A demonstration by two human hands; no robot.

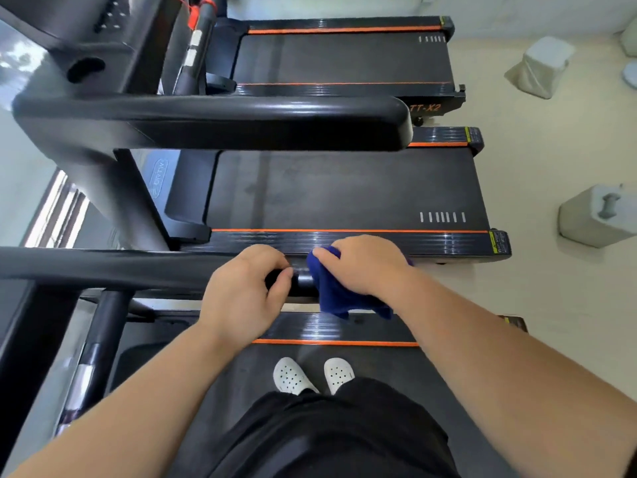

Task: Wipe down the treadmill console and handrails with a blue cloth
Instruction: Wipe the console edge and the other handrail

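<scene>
I stand on a treadmill belt (344,367), looking down. Its black handrail (120,270) runs from the left edge to the middle of the view. My left hand (241,291) is wrapped around the rail near its end. My right hand (362,263) presses a dark blue cloth (339,293) over the rail's tip, and the cloth hangs down below the hand. Only a dark edge of the console (20,326) shows at the far left.
A second treadmill (344,191) lies just beyond, with its own thick handrail (241,115) crossing above it, and a third treadmill (337,60) sits behind. Wrapped grey blocks (599,215) (541,65) stand on the pale floor at right. My white shoes (313,374) rest on the belt.
</scene>
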